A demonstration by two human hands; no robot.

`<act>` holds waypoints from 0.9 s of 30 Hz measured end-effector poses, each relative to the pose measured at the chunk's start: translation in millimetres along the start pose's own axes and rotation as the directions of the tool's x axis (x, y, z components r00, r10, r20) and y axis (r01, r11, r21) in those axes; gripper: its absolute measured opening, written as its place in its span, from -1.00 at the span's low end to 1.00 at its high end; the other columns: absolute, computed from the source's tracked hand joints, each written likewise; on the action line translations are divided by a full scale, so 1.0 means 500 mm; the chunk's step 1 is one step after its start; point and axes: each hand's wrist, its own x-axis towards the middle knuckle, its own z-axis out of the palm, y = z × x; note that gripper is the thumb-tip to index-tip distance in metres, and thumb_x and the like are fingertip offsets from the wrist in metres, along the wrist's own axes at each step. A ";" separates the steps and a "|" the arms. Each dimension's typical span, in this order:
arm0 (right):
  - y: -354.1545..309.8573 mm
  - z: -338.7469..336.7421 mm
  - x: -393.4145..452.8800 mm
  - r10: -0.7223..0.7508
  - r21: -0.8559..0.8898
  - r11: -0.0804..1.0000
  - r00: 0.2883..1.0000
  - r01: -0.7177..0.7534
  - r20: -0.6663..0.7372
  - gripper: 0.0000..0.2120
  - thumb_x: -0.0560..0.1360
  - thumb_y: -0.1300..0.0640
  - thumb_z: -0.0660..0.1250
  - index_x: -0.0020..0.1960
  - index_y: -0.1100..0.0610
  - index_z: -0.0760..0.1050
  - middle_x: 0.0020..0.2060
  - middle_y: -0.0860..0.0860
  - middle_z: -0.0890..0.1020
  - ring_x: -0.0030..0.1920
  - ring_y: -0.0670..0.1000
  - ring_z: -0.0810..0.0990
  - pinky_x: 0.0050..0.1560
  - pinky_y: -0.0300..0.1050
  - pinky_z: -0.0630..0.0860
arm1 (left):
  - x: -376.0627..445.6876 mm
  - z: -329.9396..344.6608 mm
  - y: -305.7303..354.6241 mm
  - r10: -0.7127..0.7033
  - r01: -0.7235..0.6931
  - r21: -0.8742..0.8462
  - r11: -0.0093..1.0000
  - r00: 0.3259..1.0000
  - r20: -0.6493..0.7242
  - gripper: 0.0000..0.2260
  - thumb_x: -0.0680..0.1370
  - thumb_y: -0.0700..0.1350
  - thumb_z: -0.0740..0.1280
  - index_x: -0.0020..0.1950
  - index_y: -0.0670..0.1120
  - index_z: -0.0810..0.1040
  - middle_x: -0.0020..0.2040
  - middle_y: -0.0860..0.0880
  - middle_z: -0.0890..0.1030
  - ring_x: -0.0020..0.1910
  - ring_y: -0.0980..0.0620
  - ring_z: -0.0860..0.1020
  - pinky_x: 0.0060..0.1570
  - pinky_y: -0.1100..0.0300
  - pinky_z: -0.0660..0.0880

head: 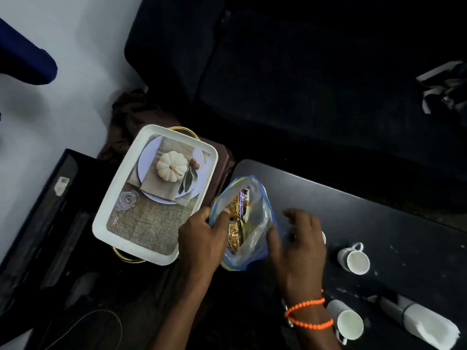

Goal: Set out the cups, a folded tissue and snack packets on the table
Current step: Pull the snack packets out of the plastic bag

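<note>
Clear zip bag (249,223) of snack packets (237,210): I am holding it above the left end of the dark table (379,223), its mouth tipped toward the far edge. My left hand (202,233) is gripping the bag's left rim, thumb and fingers curled round the plastic. My right hand (298,243) is lying against the bag's right side with fingers spread and loosely bent; whether it is pinching the plastic I cannot tell. The packets are all sitting inside the bag; none is lying on the table.

Two white cups (353,258) (347,322) are standing toward the near edge, right of my hands, and a sliver of a third white rim (323,237) is showing behind my right hand. A white tissue (427,324) is lying at the near right corner, partly under a dark object; whether it is folded I cannot tell.

The printed tray (156,195), off the table's left end on a brown stand, is carrying nothing I can make out.

Judged progress: cups appear set out, the tissue possibly placed, and the snack packets remaining to be taken out and laid down.
</note>
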 end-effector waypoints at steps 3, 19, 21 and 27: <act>-0.063 0.036 0.010 -0.125 0.098 0.989 0.969 0.106 0.212 -0.86 0.49 0.18 0.42 0.03 0.03 0.63 -0.12 -0.07 0.70 -0.11 -0.15 0.64 -0.07 -0.49 0.41 | -0.011 0.007 -0.006 0.030 -0.030 -0.007 1.000 1.000 0.006 -0.52 0.55 0.05 0.43 -0.44 -0.05 0.26 -0.50 -0.04 0.37 -0.37 -0.19 0.40 -0.30 0.02 0.31; -0.159 -0.036 0.035 -0.136 0.169 0.983 0.880 0.065 0.454 -0.63 0.38 0.07 0.49 0.15 -0.14 0.57 -0.09 -0.18 0.74 -0.08 -0.20 0.71 -0.09 -0.36 0.54 | 0.085 -0.044 -0.113 -0.137 0.095 -0.230 0.969 0.974 -0.178 -0.64 0.64 -0.03 0.36 -0.31 -0.16 0.55 -0.36 -0.08 0.61 -0.37 0.02 0.45 -0.24 0.09 0.23; -0.122 -0.080 0.055 -0.098 0.226 0.973 0.955 0.034 0.281 -0.60 0.38 0.04 0.52 0.19 -0.10 0.57 -0.07 -0.20 0.73 -0.08 -0.21 0.71 -0.01 -0.27 0.60 | 0.094 -0.059 -0.129 -0.119 0.078 -0.256 0.963 0.982 -0.147 -0.58 0.62 0.03 0.38 -0.37 -0.16 0.47 -0.45 -0.09 0.53 -0.42 0.02 0.46 -0.29 0.02 0.26; 0.055 0.077 0.134 0.063 0.127 0.990 0.996 -0.056 -0.055 -0.62 0.39 0.31 0.51 0.16 0.07 0.58 -0.05 0.00 0.70 -0.01 0.09 0.69 0.05 -0.17 0.53 | 0.082 -0.056 -0.157 -0.028 0.024 -0.417 0.909 1.000 -0.002 -0.47 0.52 0.22 0.39 -0.34 -0.21 0.40 -0.51 -0.23 0.41 -0.55 -0.13 0.43 -0.37 0.02 0.46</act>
